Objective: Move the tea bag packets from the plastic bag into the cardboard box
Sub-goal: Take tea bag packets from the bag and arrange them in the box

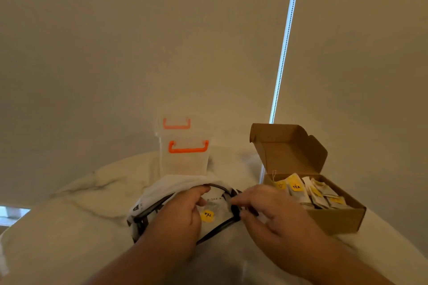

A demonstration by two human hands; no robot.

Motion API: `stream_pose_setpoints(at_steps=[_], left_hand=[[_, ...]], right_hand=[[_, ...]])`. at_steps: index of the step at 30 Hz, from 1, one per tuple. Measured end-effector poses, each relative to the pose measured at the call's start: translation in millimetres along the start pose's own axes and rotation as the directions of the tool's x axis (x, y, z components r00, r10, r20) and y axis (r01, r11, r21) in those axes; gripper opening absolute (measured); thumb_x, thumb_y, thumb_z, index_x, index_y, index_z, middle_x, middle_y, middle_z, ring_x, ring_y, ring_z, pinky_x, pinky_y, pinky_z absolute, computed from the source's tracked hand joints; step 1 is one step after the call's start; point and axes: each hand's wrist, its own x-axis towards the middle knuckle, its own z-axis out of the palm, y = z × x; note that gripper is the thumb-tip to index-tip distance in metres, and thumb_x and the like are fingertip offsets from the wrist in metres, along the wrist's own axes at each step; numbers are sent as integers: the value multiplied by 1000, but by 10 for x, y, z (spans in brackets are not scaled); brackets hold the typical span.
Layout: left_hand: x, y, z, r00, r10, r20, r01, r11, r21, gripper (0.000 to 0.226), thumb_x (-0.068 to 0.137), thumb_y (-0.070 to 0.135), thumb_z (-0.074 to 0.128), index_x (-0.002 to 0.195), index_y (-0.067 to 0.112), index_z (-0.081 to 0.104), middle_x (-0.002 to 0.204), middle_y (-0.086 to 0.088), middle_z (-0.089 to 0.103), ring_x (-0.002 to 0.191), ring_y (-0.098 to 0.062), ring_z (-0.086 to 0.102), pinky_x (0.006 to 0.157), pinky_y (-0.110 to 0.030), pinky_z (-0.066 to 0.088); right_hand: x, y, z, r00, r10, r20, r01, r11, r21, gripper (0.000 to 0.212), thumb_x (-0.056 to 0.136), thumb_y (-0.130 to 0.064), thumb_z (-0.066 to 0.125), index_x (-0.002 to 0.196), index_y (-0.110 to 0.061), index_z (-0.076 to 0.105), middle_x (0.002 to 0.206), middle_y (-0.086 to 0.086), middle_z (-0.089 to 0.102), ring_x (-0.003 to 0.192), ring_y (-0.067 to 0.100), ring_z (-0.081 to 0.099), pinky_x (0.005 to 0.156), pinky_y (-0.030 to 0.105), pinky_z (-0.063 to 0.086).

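**Inspector:** Your right hand [266,206] pinches the bag [159,190] by its dark rim, evidently to keep the mouth open. Your left hand [183,208] is curled inside that mouth. I cannot tell whether it grips anything.

**Operator:** And the tea?

**Inspector:** One packet [206,215] lies in the bag, beside your left hand. The box [335,220] stands just right of the bag, lid up, already holding many. Both rest on the table [69,227].

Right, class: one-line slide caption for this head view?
The left hand and right hand hold the bag open, one tea packet inside; the box beside it already holds packets.
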Motion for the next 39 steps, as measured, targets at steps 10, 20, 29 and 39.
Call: stream_pose_setpoints(at_steps=[10,20,29,39], left_hand=[[85,-158,308,996,-92,17,85,963,256,45,104,27,26,146,17,38,145,18,45,133,-4,41,112,-21,28],[56,-84,151,985,21,173,-76,945,319,32,97,38,46,128,37,54,133,12,55,121,-10,50,102,-23,36],[2,15,67,990,5,139,-59,917,394,35,103,44,35,135,42,49,145,17,43,134,-8,38,109,-21,23],[-62,31,-26,984,72,161,-57,994,-94,18,99,37,48,98,53,57,93,22,66,93,4,58,83,-17,48]], right_hand=[[116,100,503,907,169,385,-91,973,-211,36,92,-40,39,122,-40,59,120,-13,60,120,21,45,108,34,24],[64,31,362,901,105,421,-48,988,-144,23,95,-35,47,109,-37,64,112,-15,60,113,9,48,104,27,19],[83,46,362,913,143,383,-99,986,-132,28,95,-38,47,116,-36,65,109,-16,60,112,10,48,104,27,19],[74,54,308,959,226,173,-254,953,164,42,86,-52,64,126,-50,54,105,-34,50,104,-13,50,83,8,45]])
